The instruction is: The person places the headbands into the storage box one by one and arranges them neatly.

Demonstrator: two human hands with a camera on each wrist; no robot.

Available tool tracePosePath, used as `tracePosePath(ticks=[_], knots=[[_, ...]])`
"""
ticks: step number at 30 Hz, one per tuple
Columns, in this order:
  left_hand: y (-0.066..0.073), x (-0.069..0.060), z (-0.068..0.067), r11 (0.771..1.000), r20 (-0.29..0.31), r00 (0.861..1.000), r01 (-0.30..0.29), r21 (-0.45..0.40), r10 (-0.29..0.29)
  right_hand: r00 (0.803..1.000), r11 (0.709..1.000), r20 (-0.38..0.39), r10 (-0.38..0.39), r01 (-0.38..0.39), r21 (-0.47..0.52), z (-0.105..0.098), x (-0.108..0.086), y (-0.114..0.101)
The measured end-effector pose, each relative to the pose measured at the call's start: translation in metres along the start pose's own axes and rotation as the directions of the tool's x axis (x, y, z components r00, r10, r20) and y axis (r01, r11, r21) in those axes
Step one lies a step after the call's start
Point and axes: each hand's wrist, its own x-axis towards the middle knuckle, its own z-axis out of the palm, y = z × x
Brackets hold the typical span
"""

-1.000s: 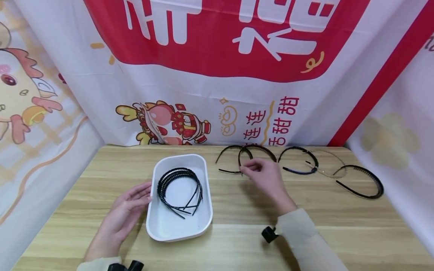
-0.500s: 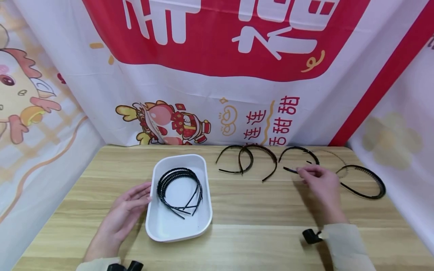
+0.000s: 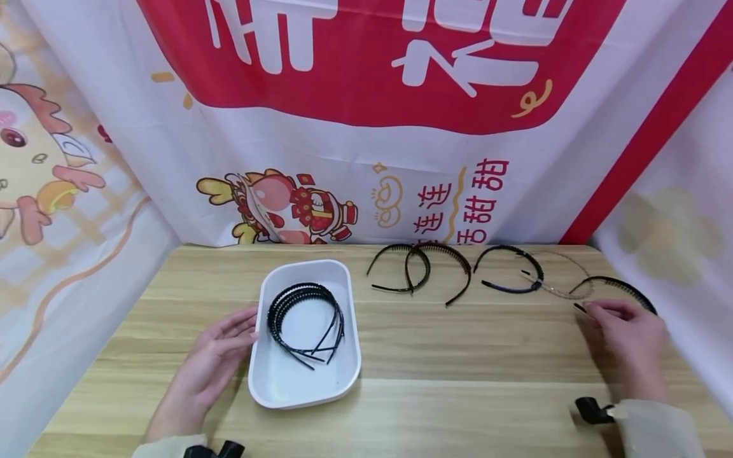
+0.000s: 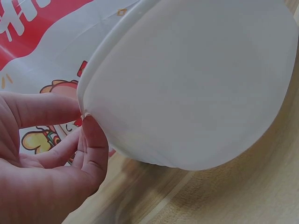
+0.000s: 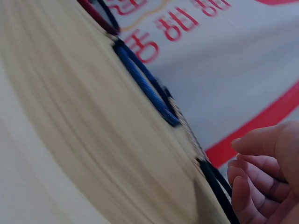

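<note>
Left hand [image 3: 213,356] on the tray [image 3: 300,389], right hand [image 3: 628,334] at the end headband [image 3: 628,290].
On the surface [image 3: 435,394], the left hand pinches the tray's edge; black headbands [image 3: 276,313] lie inside. The right hand's fingers curl loosely, gripping nothing; contact is unclear. Four more headbands [image 3: 509,290] lie farther back, before a printed cloth [image 3: 372,121].

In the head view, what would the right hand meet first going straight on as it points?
Probably the black, curved, toothed, plastic-looking headband at far right: its near tip shows just ahead of the right hand. Depth is unclear; they may already touch.
</note>
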Motion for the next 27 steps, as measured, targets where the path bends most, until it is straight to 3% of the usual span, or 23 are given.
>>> tracePosePath(ticks=[3, 8, 14, 20, 27], knots=[[0.000, -0.001, -0.001, 1.000, -0.011, 1.000, 0.010, 0.002, -0.010, 0.997, 0.997, -0.049, 0.065, -0.062, 0.055, -0.013, 0.003, 0.002], [-0.001, -0.001, -0.001, 1.000, -0.008, 1.000, 0.014, 0.009, -0.014, 0.979, 0.988, -0.134, 0.154, -0.148, 0.052, -0.033, 0.004, 0.009], [-0.001, -0.001, -0.001, 1.000, -0.011, 1.000, 0.017, 0.015, -0.017, 0.960, 0.970, -0.141, 0.241, -0.242, 0.012, -0.045, 0.006, 0.021], [-0.001, -0.001, -0.001, 1.000, -0.006, 1.000, 0.016, 0.013, -0.016, 0.956, 0.965, -0.146, 0.256, -0.263, -0.026, -0.047, 0.009, 0.026], [0.000, -0.001, 0.000, 1.000, -0.013, 1.000, 0.017, 0.018, -0.017, 0.957, 0.953, -0.165, 0.237, -0.262, -0.152, -0.043, 0.011, 0.024]])
